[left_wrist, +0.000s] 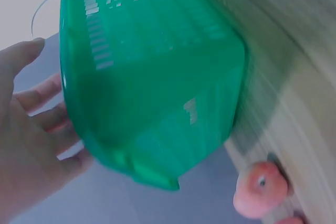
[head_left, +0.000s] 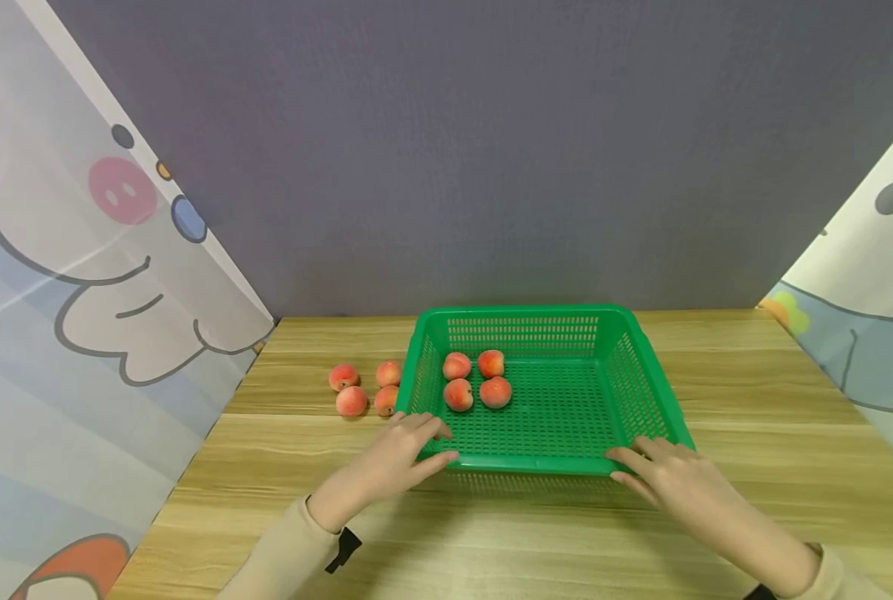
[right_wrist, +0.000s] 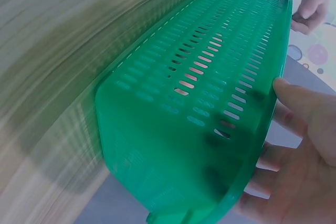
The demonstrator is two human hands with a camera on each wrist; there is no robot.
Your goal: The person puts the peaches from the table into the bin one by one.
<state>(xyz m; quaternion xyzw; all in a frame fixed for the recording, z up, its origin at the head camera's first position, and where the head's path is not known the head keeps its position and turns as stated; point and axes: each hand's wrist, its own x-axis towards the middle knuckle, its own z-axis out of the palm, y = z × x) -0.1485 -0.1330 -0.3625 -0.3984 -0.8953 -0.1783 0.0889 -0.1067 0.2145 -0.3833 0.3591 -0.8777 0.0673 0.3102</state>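
A green plastic basket [head_left: 536,463] with slotted walls stands on the wooden table. Several red-orange peaches [head_left: 495,392] lie inside it, toward its left side. At the front-left corner, my left hand [head_left: 393,458] has loosely bent fingers over the rim; the left wrist view shows its thumb [left_wrist: 32,51] apart from the rim. My right hand [head_left: 674,479] grips the front-right corner of the rim. In the right wrist view its thumb [right_wrist: 286,90] touches the rim, while the other fingers pass behind the basket wall and their tips are hidden.
More peaches [head_left: 352,402] sit on the table just left of the basket, the nearest close to its wall. Behind the wooden table [head_left: 491,550] rises a grey panel [head_left: 491,167]. Cartoon-printed curtains [head_left: 41,350] hang at both sides.
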